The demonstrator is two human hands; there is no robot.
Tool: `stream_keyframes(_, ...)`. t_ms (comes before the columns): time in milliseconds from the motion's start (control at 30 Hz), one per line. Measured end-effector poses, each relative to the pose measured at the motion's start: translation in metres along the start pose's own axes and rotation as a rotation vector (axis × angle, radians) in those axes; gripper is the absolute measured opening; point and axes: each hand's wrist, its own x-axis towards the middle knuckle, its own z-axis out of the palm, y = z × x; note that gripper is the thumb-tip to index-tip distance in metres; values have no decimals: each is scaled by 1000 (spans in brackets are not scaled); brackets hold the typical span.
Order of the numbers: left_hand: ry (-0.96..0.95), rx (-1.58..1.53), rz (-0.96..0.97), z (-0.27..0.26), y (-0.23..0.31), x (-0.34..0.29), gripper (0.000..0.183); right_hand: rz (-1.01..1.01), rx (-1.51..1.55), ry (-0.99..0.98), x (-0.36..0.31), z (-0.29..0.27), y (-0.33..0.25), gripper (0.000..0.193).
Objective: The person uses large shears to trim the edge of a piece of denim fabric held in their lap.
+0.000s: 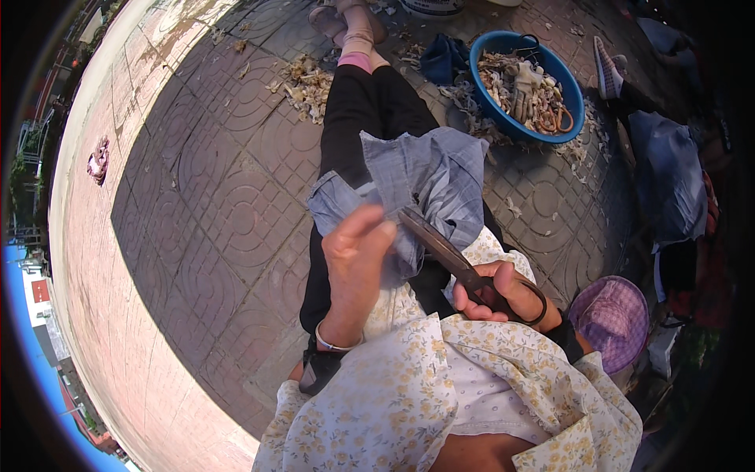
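My right hand (507, 295) grips a pair of dark metal scissors (440, 245) by the handle loops. The blades look closed and point up and left, their tips over a grey-blue cloth (440, 173) lying across my lap. My left hand (354, 256) hovers over the left part of this cloth, close to the scissor tips. Its thumb and forefinger are drawn together in a pinch, a little blurred. Whatever is between them, if anything, I cannot make out. Black trousers (350, 118) cover my outstretched legs under the cloth.
A blue basin (486, 114) holds pale scraps, a glove (525, 90) and orange-handled scissors (560, 122). Pale scraps (308, 86) litter the paving. A dark blue cloth bag (444, 59) lies beside the basin. At right are a purple checked hat (609, 322) and another person's shoe (607, 69).
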Motion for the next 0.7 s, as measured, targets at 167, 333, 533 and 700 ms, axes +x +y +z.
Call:
stream_keyframes(167, -113, -140, -102, 3, -5, -3, 17, -116, 48, 171, 8, 9, 3, 75)
stream_keyframes(333, -9, -410, -215, -6, -3, 6, 15, -99, -16, 93, 3, 4, 1, 74)
stream_keyframes(533, -40, -437, -187, -7, -3, 5, 14, -18, -116, 16, 0, 3, 0, 75)
stream_keyframes(700, -25, -425, -189, -7, -5, 5, 15, 45, -117, 30, 0, 3, -3, 84)
